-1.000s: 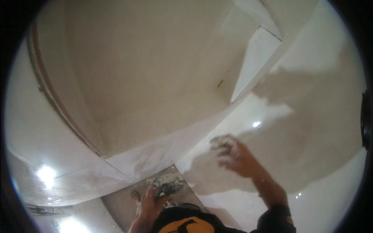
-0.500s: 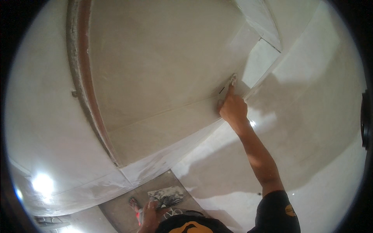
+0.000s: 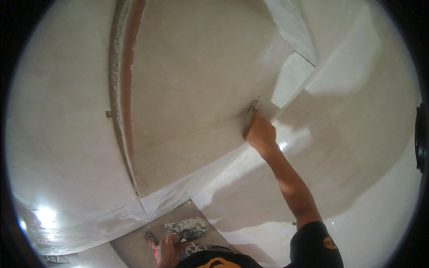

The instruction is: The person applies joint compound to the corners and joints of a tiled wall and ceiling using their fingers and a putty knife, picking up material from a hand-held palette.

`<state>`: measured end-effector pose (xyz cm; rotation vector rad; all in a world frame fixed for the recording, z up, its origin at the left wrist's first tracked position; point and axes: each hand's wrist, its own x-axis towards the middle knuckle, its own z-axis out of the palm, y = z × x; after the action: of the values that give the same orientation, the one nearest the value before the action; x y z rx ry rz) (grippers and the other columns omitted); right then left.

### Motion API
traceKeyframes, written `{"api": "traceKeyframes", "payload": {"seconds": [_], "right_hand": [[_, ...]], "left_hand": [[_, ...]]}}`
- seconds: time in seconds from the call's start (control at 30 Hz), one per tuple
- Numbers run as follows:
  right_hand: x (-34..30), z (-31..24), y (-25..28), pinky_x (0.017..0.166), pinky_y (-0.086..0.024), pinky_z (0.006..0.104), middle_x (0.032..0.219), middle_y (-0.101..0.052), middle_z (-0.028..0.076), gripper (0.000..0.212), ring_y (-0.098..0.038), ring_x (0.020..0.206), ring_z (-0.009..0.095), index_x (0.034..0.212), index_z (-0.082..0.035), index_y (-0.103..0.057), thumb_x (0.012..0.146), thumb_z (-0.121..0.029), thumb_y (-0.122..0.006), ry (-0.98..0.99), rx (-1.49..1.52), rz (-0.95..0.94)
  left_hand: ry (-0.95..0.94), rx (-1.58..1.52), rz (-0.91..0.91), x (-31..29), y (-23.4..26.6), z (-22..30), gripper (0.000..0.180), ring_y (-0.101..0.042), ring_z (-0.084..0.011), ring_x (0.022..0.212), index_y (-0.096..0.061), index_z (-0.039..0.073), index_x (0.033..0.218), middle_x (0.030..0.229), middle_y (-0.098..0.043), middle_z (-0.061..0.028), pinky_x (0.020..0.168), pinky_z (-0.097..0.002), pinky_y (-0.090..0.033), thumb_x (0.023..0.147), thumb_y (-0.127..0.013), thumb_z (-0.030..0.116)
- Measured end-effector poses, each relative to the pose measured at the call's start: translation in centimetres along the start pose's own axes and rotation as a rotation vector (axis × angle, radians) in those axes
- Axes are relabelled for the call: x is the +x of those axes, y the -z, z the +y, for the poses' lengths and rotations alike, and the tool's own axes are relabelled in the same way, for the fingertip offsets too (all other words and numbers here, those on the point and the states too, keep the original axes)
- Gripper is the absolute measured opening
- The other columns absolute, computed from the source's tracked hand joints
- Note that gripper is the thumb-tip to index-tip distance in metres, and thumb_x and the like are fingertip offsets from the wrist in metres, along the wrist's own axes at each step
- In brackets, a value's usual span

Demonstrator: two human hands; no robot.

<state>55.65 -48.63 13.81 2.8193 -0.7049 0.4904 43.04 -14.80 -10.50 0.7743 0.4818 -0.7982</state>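
Note:
My right hand [image 3: 261, 135] reaches out to a pale tiled wall panel [image 3: 201, 76]. Its index finger is stretched out, with whitish-grey paste on the tip, touching the panel at a short dark slit; the other fingers look curled and seem to hold nothing. Low in the picture, close to my body, my left hand [image 3: 167, 250] is closed at the edge of a bag-like piece [image 3: 185, 228] smeared white and dark grey. The fingers' far side is hidden, and I cannot make out what the piece contains.
A curved reddish-brown edge strip [image 3: 127, 80] bounds the panel on the left. To the right of the slit is a lighter patch [image 3: 290, 79]. A glossy pale wall [image 3: 348, 134] lies beyond my right arm. Below are a brown floor [image 3: 129, 241] and a foot [image 3: 151, 240].
The whole view has shifted, so the edge strip stands further right. My right index fingertip has come down and left along the panel onto the slit. My left hand still holds the smeared piece.

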Motion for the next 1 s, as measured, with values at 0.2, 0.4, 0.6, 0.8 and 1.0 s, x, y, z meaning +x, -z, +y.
{"api": "traceKeyframes", "payload": {"seconds": [0.2,0.4,0.6,0.8,1.0], "right_hand": [[0.1,-0.5,1.5,0.063,-0.051,0.0469,0.074,-0.063,0.023,0.067,-0.063,0.072,0.04,0.134,0.007,-0.031,0.075,-0.014,-0.055,0.011,-0.065,0.095],[1.7,1.3,0.7,0.065,-0.053,0.0451,0.078,-0.065,0.021,0.055,-0.065,0.073,0.038,0.121,0.009,-0.043,0.074,-0.016,-0.058,0.06,-0.142,0.105],[0.8,-1.6,1.7,0.059,-0.052,0.0435,0.073,-0.063,0.02,0.059,-0.063,0.069,0.035,0.127,0.011,-0.041,0.076,-0.016,-0.052,0.12,-0.255,-0.004],[1.3,-0.5,3.5,0.065,-0.052,0.0448,0.079,-0.063,0.023,0.071,-0.063,0.073,0.037,0.136,0.008,-0.028,0.074,-0.015,-0.055,0.004,-0.164,0.07],[-0.1,-0.5,0.0,0.066,-0.051,0.0461,0.082,-0.062,0.024,0.075,-0.062,0.075,0.039,0.138,0.007,-0.024,0.074,-0.015,-0.056,0.055,-0.099,0.017]], "left_hand": [[-0.032,-0.002,0.072,0.5,0.8,-0.4,0.026,-0.066,-0.0344,0.08,-0.046,-0.004,0.106,0.103,-0.057,-0.0187,0.067,-0.0434,-0.06,0.087,-0.043,0.013],[0.026,0.019,0.0,-0.8,-0.8,0.4,0.024,-0.065,-0.0333,0.085,-0.046,-0.004,0.106,0.102,-0.058,-0.0166,0.067,-0.0412,-0.06,0.087,-0.044,0.012],[-0.051,0.008,-0.069,0.1,0.6,0.2,0.026,-0.065,-0.0312,0.084,-0.048,-0.005,0.106,0.103,-0.059,-0.0182,0.066,-0.0395,-0.06,0.086,-0.044,0.012],[-0.008,0.001,-0.017,0.2,0.2,-0.6,0.03,-0.065,-0.0296,0.086,-0.049,-0.008,0.107,0.104,-0.059,-0.0182,0.068,-0.0397,-0.059,0.085,-0.045,0.012],[-0.051,0.017,-0.034,0.8,0.8,-0.7,0.028,-0.064,-0.0293,0.073,-0.054,-0.006,0.101,0.096,-0.06,-0.0168,0.058,-0.0365,-0.057,0.082,-0.047,0.014]]}}
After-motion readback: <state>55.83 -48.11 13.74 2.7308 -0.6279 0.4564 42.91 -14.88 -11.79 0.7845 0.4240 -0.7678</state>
